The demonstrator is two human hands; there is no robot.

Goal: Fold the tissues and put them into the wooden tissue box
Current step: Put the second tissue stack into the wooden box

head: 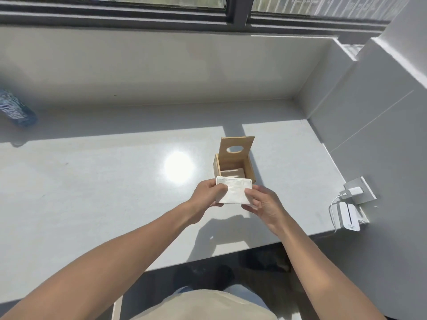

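Your left hand and right hand both pinch the folded tissue, holding it just above the counter. Directly behind it stands the wooden tissue box, its lid raised upright and some tissue already inside.

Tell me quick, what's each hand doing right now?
Left hand: fingers closed on the folded tissue.
Right hand: fingers closed on the same tissue.
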